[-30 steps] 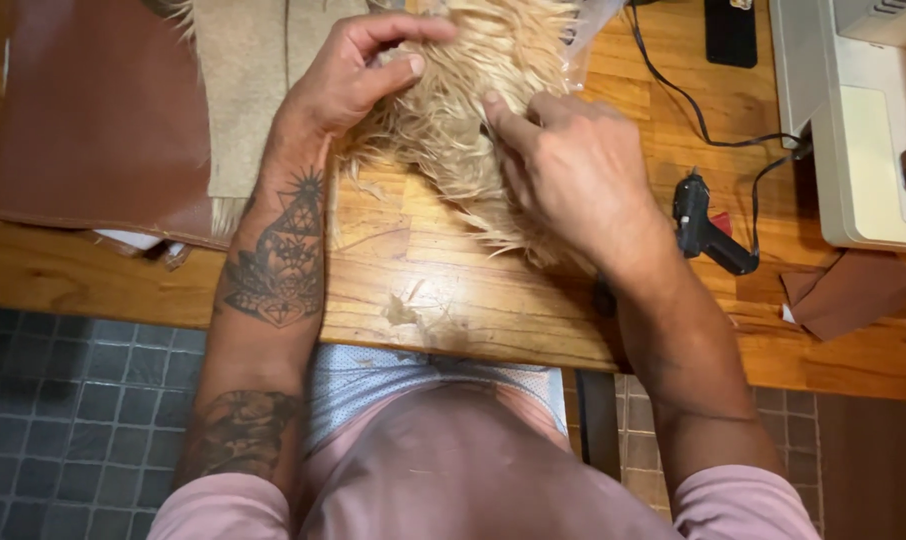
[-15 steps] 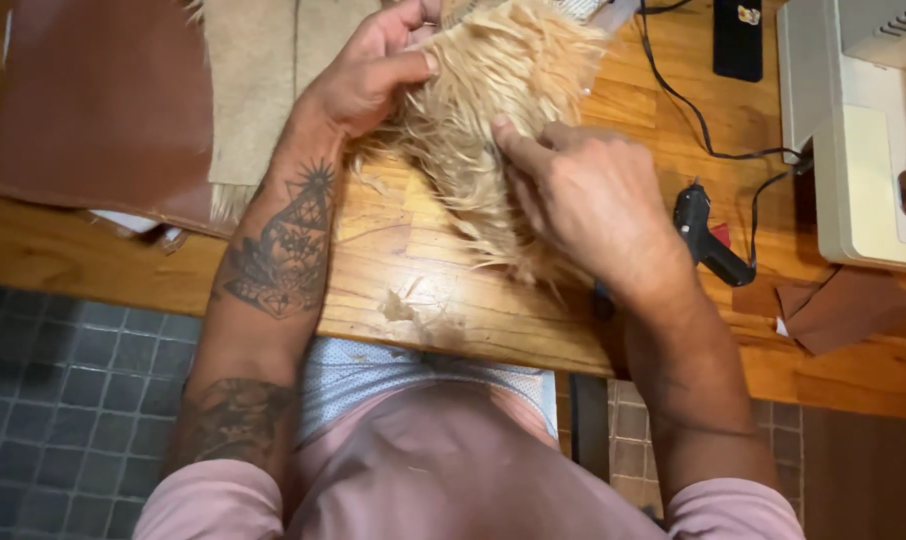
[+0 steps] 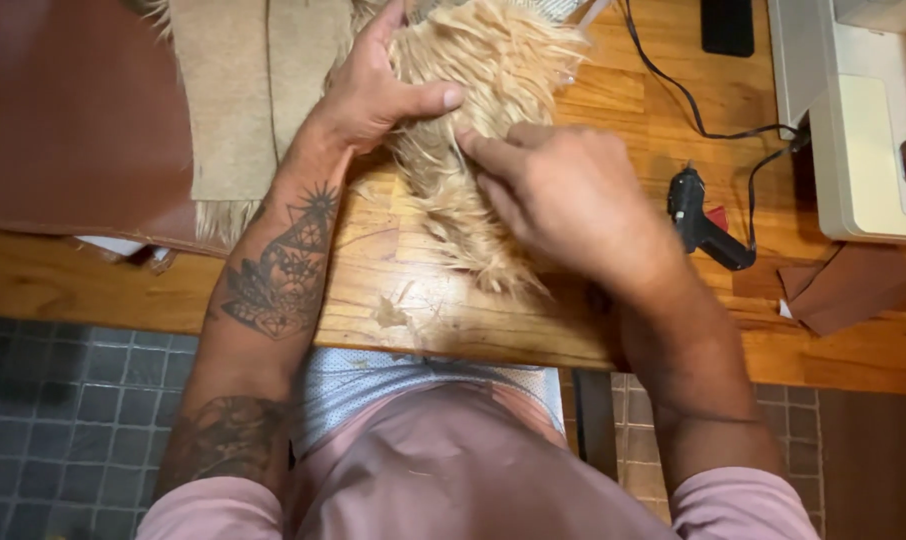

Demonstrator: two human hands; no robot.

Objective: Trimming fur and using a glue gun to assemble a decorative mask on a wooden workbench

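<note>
- A person at a wooden bench (image 3: 453,320) works a piece of cream long-pile faux fur (image 3: 483,120) with both bare hands, seen from a head-worn camera looking straight down.
- The left hand (image 3: 373,95) lies over the fur's left edge, thumb stretched out across the pile and fingers curled round the far side; it is clamped on the fur, apparently to pin it flat against the bench.
- The right hand (image 3: 563,190) comes in from the right with its fingers drawn together, the fingertips pressed into the pile just below the left thumb, as if parting or pinching the strands; whether it actually grips any is hidden by the knuckles.
- The fur lies at the middle of the bench, its top at the upper edge of the picture and its lower end trailing toward the near edge. The strands are long, shaggy and pale blond, splaying outward at the edges.
- Loose tufts of fibre (image 3: 393,312) lie on the wood near the bench's front edge.
- Left of the hands lies a beige fabric panel (image 3: 233,100), partly over a brown leather sheet (image 3: 73,120).
- To the right rests a black glue gun (image 3: 698,215) with its cord, a cream sewing machine (image 3: 863,130) beyond it, and a brown leather scrap (image 3: 853,285) nearby.
</note>
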